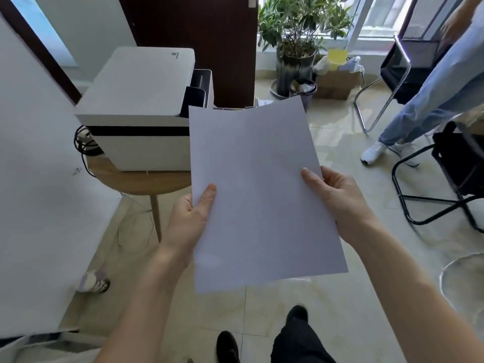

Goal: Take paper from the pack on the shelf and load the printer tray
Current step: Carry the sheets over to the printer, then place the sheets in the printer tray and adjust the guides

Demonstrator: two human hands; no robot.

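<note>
I hold a thin stack of white paper [259,189] in front of me with both hands, long side pointing away. My left hand [190,218] grips its left edge, thumb on top. My right hand [337,203] grips the right edge, thumb on top. The white printer [136,100] sits on a small round wooden table [136,183] to the left of the paper. Its upright rear paper tray [200,93] shows just beyond the paper's far left corner. The paper pack and shelf are out of view.
A white wall panel [39,205] fills the left. Black cables [83,145] hang beside the printer. A potted plant [296,48] and cardboard box [335,85] stand at the back. Another person's legs [424,100] and black chairs [450,174] are on the right.
</note>
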